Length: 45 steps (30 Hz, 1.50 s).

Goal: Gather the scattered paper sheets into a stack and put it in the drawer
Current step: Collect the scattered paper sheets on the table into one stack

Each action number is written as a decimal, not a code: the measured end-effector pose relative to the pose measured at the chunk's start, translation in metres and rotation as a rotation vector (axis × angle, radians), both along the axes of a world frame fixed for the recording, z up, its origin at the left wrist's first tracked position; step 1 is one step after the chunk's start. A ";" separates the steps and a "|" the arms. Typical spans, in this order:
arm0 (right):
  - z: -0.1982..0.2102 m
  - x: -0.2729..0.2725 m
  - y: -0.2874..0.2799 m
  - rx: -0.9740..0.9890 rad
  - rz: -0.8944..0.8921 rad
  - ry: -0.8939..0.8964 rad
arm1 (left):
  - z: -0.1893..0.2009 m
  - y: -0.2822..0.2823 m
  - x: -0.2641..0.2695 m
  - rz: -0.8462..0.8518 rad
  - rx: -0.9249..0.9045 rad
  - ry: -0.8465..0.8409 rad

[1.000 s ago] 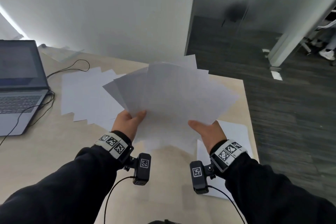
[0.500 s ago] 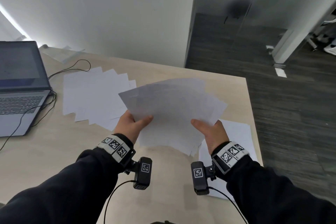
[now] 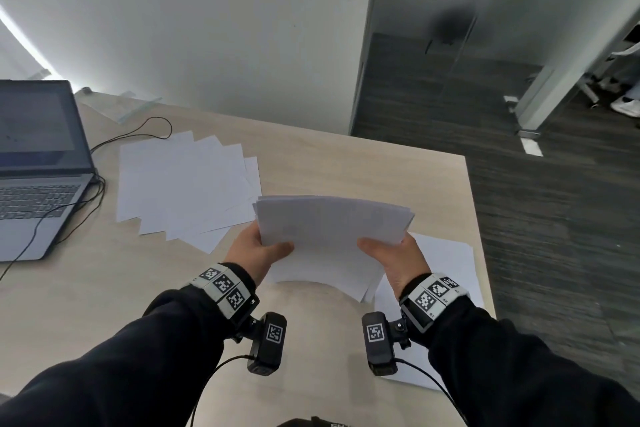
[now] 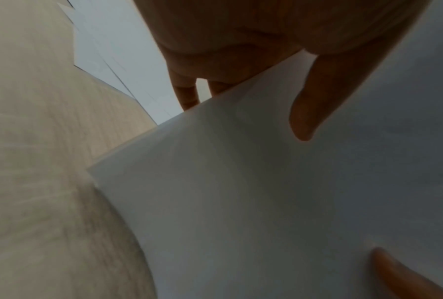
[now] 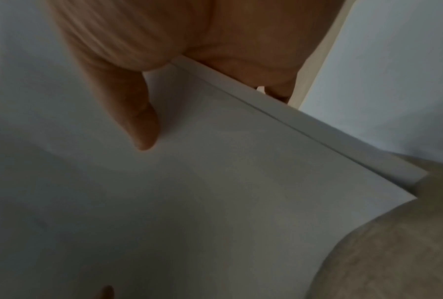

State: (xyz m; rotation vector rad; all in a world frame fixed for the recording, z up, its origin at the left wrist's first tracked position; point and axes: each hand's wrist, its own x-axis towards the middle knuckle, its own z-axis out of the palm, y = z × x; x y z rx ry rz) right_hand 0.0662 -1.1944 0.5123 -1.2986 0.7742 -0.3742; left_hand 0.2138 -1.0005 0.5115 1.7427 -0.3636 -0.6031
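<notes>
A roughly squared bundle of white sheets [image 3: 329, 236] hangs above the desk, bowed between both hands. My left hand [image 3: 258, 250] grips its left edge, thumb on top [image 4: 307, 113], fingers hidden below. At the right edge my right hand [image 3: 394, 256] holds it the same way, thumb [image 5: 138, 121] on the top sheet [image 5: 215, 202]. A fan of loose sheets [image 3: 183, 184] lies on the desk to the left. More white paper [image 3: 446, 260] lies flat under my right hand near the desk's right edge. No drawer is in view.
An open grey laptop [image 3: 38, 163] with black cables [image 3: 86, 198] sits at the desk's left. The light wooden desk [image 3: 346, 163] ends on the right at a drop to dark carpet [image 3: 554, 218]. A white wall and a glass partition [image 3: 450, 28] stand behind.
The fanned sheets in my hands have been drawn together into a much tidier bundle and lowered toward the desk. Both hands have kept their grip on its edges.
</notes>
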 end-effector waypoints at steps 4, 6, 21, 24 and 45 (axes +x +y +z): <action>-0.005 0.001 0.000 -0.028 -0.018 0.056 | 0.001 -0.003 -0.007 0.043 -0.004 0.011; -0.003 0.001 -0.001 -0.019 -0.027 0.021 | 0.003 -0.001 -0.008 0.057 -0.074 0.040; -0.041 -0.055 -0.020 -0.232 0.046 0.354 | -0.046 -0.022 -0.020 -0.152 0.347 -0.001; -0.056 -0.087 -0.035 -0.204 -0.081 0.407 | -0.059 -0.058 -0.040 -0.220 0.391 0.123; -0.105 -0.181 -0.105 -0.285 -0.145 0.888 | -0.111 -0.149 -0.110 -0.353 0.664 0.017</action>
